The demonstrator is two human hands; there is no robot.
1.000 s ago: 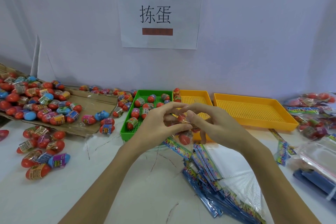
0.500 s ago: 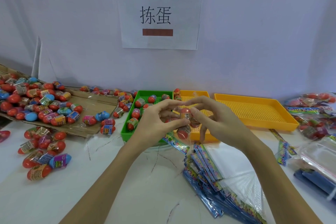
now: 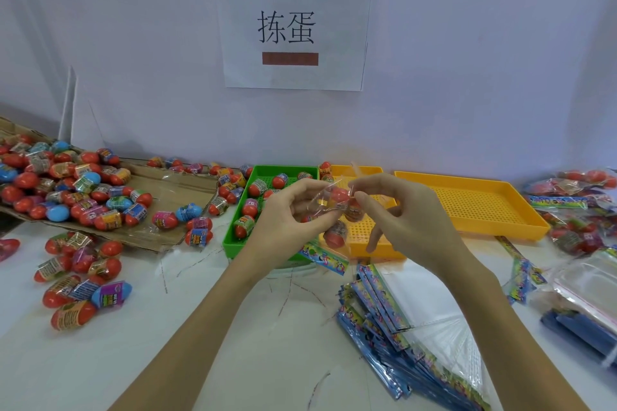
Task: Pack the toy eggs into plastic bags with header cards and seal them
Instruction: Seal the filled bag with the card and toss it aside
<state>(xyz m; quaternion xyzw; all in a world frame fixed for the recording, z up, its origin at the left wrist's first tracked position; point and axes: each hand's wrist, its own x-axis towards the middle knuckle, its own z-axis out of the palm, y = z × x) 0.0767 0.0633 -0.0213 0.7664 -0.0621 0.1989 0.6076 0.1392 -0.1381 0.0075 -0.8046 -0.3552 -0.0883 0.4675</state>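
Head view: nearest lie the empty header-card bags [image 3: 410,337] on the counter [image 3: 233,344]. Above them, left hand [image 3: 283,227] and right hand [image 3: 404,220] pinch the clear bag [image 3: 334,207] holding eggs. Keep its mouth upward while sealing, I think. Behind stands the green tray [image 3: 263,173].

The left hand [image 3: 287,213] and right hand [image 3: 397,210] now sit a little apart, where a second ago their fingertips were pressed together. The clear bag [image 3: 329,202] between them is stretched wider, so the red egg [image 3: 339,194] near its top shows plainly. The lower egg [image 3: 335,234] hangs in the open, and the header card [image 3: 323,257] dangles beneath the left hand.
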